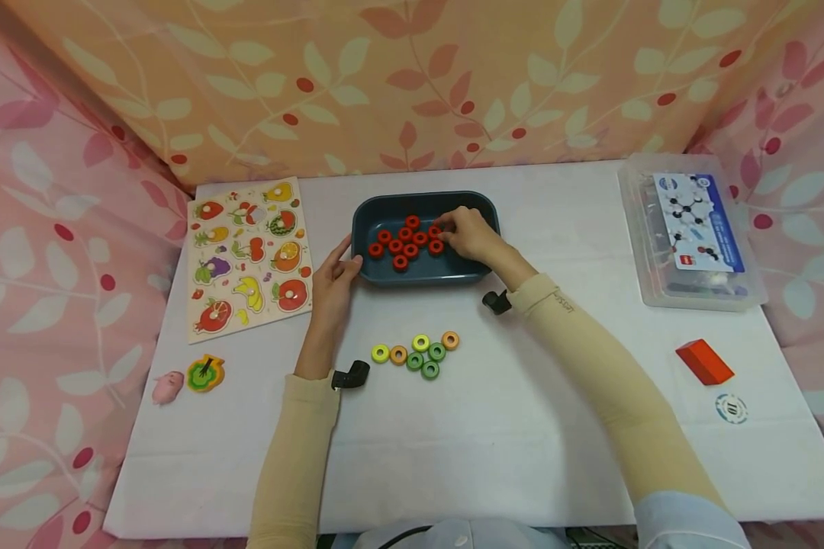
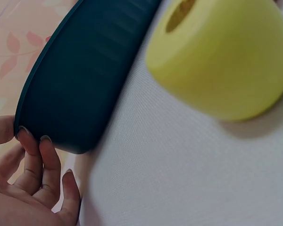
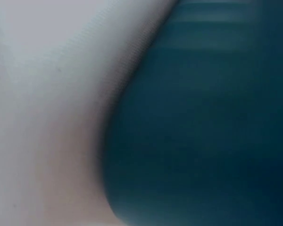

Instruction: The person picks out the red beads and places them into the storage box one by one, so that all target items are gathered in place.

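Note:
A dark blue-green tray [image 1: 422, 276] stands at the back middle of the table, holding several small red ring beads [image 1: 400, 263]. At its left end, my left hand [image 1: 331, 293] holds the rim [image 2: 16, 110], with fingertips [image 2: 47, 148] under the edge. My right hand [image 1: 472, 235] reaches over the right part of the tray, its thumb and index finger pinching a red ring bead [image 1: 434, 231]. In the right wrist view the tray's outer wall [image 3: 203, 122] is blurred and that hand's fingers are hidden. In front lie loose yellow [image 1: 381, 353], orange [image 1: 398, 355] and green ring beads [image 1: 430, 370].
A fruit puzzle board [image 1: 264, 267] lies at the left, with a pink pig figure [image 1: 168, 387] and a tree-shaped piece [image 1: 206, 373] before it. On the right are a clear plastic case [image 1: 687, 286], a red block [image 1: 704, 361] and a round token [image 1: 731, 409]. Curtains surround the table [image 1: 494, 457].

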A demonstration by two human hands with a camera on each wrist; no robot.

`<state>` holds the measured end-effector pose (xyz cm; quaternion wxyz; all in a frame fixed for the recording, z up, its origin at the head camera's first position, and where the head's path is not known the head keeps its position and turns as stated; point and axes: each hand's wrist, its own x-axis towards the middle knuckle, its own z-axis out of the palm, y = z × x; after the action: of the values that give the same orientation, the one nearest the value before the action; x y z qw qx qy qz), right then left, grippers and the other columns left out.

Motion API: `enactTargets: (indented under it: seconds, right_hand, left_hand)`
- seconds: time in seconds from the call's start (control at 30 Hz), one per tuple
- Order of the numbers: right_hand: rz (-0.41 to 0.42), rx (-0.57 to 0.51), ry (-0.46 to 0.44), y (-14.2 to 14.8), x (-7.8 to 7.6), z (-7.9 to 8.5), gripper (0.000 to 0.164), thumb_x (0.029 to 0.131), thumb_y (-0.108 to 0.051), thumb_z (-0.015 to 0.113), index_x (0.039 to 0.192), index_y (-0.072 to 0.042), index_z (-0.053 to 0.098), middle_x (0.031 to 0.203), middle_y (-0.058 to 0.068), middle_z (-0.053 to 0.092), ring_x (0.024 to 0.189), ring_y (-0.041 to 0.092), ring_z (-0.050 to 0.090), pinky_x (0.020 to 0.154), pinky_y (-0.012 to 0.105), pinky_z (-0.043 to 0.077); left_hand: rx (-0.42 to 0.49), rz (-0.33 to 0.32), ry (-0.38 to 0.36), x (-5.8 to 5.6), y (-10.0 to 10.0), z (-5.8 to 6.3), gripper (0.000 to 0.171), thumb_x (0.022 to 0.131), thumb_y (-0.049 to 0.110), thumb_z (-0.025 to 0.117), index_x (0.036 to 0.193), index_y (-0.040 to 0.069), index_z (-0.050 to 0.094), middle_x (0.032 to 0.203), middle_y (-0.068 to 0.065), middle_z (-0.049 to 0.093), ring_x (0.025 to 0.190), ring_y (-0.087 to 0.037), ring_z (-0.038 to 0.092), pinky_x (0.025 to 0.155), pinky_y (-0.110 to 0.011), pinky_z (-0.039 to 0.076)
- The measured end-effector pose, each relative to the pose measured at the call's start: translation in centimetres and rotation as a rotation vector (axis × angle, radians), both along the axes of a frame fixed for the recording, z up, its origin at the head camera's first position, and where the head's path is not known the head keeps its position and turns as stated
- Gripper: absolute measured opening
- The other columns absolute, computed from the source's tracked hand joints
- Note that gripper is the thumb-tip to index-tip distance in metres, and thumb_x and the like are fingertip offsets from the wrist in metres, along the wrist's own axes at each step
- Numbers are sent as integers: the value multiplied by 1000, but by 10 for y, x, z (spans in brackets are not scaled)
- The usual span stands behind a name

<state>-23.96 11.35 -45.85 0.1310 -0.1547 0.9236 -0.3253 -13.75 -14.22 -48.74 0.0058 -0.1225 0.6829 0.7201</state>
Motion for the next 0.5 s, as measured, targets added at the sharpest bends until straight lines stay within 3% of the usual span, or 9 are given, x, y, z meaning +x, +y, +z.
enactTargets:
  seconds: [0.2, 0.3, 0.4, 0.5]
  right_hand:
    - [9, -8, -28, 2, 4, 3, 35, 99, -9, 61, 133, -3, 64, 110, 15, 71, 91, 23, 60, 82, 37, 48]
    - [-2, -24, -1, 4, 6, 10, 37, 99, -10, 61, 135, -5, 63, 109, 13, 71, 90, 22, 59, 80, 36, 47]
    - [-24, -66, 79, 10, 8, 19, 36, 100, -18, 62, 134, -8, 64, 113, 10, 69, 94, 22, 57, 83, 38, 47]
    - [-70, -71, 227, 19, 7, 27, 37, 101, -29, 61, 133, -11, 66, 123, 8, 67, 107, 24, 56, 93, 43, 45]
  left_hand:
    - [-7, 1, -13, 1, 0, 1, 45, 99, 27, 65, 143, 32, 56, 110, -22, 65, 108, -25, 58, 106, -30, 42]
    - [-5, 4, -30, 0, -2, 2, 44, 98, 27, 66, 141, 32, 58, 106, -15, 65, 104, -23, 57, 102, -28, 43]
    - [-16, 11, -48, -2, -5, 5, 44, 96, 29, 68, 140, 32, 60, 105, -7, 60, 99, -19, 54, 94, -28, 44]
    - [-97, 8, -49, -6, -11, 13, 48, 95, 38, 69, 141, 33, 58, 118, -3, 56, 103, -16, 52, 92, -34, 46]
